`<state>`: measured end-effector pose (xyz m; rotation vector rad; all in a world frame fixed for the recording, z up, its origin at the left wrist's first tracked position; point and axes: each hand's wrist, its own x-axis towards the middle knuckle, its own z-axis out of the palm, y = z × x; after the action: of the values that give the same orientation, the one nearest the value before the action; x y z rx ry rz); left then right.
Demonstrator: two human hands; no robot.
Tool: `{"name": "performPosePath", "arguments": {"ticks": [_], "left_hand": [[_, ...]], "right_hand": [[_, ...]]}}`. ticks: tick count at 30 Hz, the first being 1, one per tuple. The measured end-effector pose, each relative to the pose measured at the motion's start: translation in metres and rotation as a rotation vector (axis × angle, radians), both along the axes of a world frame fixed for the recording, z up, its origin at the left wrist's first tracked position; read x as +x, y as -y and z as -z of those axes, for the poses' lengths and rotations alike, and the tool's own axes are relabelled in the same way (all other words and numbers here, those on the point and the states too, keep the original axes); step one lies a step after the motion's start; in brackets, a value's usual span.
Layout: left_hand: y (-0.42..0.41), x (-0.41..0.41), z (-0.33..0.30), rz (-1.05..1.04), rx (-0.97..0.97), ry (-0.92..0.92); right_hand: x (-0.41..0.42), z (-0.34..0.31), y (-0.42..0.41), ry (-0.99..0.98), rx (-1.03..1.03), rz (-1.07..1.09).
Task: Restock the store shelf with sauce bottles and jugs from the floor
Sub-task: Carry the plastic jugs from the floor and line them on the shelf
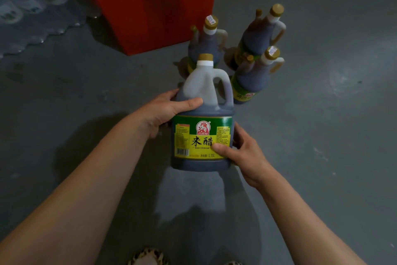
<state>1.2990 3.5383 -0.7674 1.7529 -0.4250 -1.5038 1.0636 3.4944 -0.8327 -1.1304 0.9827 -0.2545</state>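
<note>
Above the grey concrete floor: a person holds one jug in both hands, forearms reaching in from the lower corners of the head view.
Left hand: wrapped around the jug's upper left shoulder, thumb laid flat across the front just above the label, fingers curled behind out of sight; it grips the jug.
Right hand: clasps the lower right side, thumb pressed on the label's bottom right corner, fingers bent around the side wall; it grips the jug too.
Held thing: a translucent plastic jug of dark rice vinegar with a green and yellow label, lifted clear of the floor between the two hands.
Direction: long axis runs away from the person, olive-gold cap at the far end, base nearest the body, label face up towards the camera, moulded loop handle on the right.
Materials: frosted plastic at the air-filled neck, dark liquid below, glossy printed label with a barcode.
Other jugs: three similar dark, gold-capped jugs stand upright on the floor just beyond, close together.
Red box: smooth-sided, standing on the floor behind them.
Clear plastic wrapped pack: at the upper left, blurred.
Leopard-print shoes: at the bottom edge.
</note>
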Motion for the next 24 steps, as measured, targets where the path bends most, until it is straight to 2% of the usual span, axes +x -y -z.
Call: {"name": "performPosePath", "arguments": {"ticks": [4, 7, 11, 16, 24], "left_hand": [[0.004, 0.001, 0.004, 0.003, 0.023, 0.022], [-0.005, -0.008, 0.000, -0.080, 0.024, -0.013], [-0.022, -0.022, -0.036, -0.137, 0.064, -0.049], [-0.047, -0.041, -0.121, -0.153, 0.087, -0.073], [-0.089, -0.039, -0.298, -0.204, 0.116, -0.090]], "right_hand": [[0.002, -0.003, 0.001, 0.011, 0.038, 0.023], [0.000, -0.018, -0.007, -0.037, 0.029, 0.043], [-0.014, -0.061, -0.022, -0.075, 0.069, 0.023], [-0.037, -0.150, -0.040, -0.165, 0.093, 0.006], [-0.037, -0.332, -0.058, -0.194, 0.061, -0.089]]}}
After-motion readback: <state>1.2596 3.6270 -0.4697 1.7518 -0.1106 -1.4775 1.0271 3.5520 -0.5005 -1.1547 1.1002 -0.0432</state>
